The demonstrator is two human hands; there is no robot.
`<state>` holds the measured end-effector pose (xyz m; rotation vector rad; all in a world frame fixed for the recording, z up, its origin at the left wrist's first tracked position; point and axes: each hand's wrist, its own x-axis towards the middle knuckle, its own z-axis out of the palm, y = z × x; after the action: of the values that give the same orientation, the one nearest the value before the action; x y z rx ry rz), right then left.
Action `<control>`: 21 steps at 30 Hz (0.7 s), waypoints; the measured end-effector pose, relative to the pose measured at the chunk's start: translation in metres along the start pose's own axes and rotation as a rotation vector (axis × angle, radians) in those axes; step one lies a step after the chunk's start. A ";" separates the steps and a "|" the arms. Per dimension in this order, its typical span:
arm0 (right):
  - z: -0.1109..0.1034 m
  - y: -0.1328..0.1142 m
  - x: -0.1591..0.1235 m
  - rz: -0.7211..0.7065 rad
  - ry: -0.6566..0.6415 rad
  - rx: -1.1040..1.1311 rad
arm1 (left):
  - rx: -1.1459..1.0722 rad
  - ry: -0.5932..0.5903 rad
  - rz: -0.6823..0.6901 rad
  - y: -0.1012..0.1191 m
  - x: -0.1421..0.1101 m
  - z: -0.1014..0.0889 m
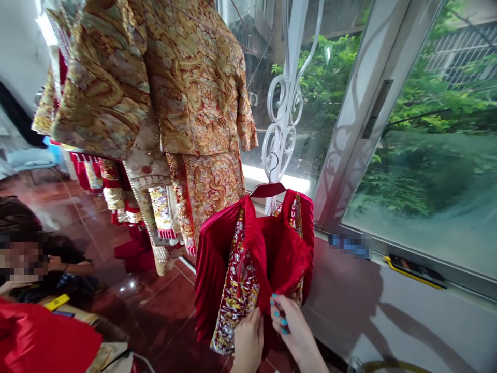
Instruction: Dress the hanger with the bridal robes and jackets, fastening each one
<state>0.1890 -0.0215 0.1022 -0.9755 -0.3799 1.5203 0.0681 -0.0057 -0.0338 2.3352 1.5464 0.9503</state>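
Observation:
A red pleated skirt [217,243] with gold and silver embroidered panels hangs from a dark red hanger [267,190] in front of me. Its top edge gapes, showing the plain red inside. My left hand [249,334] is closed on the skirt's front edge, beside the embroidered panel. A little to its right, my right hand [291,326], with turquoise nails, pinches the same red edge. The fingertips of my left hand are partly hidden by the cloth and the hand itself.
Gold brocade jackets [202,88] hang at the upper left. A white scrolled metal stand [276,119] rises by the window [427,171]. A black-and-yellow object [415,272] lies on the sill. At lower left, a person [62,259] sits low near red cloth [42,336].

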 end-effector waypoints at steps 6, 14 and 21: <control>0.068 -0.091 0.005 -0.195 -0.099 -0.189 | 0.087 0.209 0.055 -0.016 0.009 -0.001; 0.091 -0.080 0.008 -0.189 -0.115 -0.352 | -0.019 0.148 -0.095 -0.047 0.028 -0.016; 0.047 -0.086 0.014 -0.609 0.026 -0.780 | -0.325 0.257 -0.083 -0.023 0.032 -0.051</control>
<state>0.2114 0.0240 0.1875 -1.3090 -1.1887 0.7873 0.0281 0.0228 0.0075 1.9727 1.4306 1.4062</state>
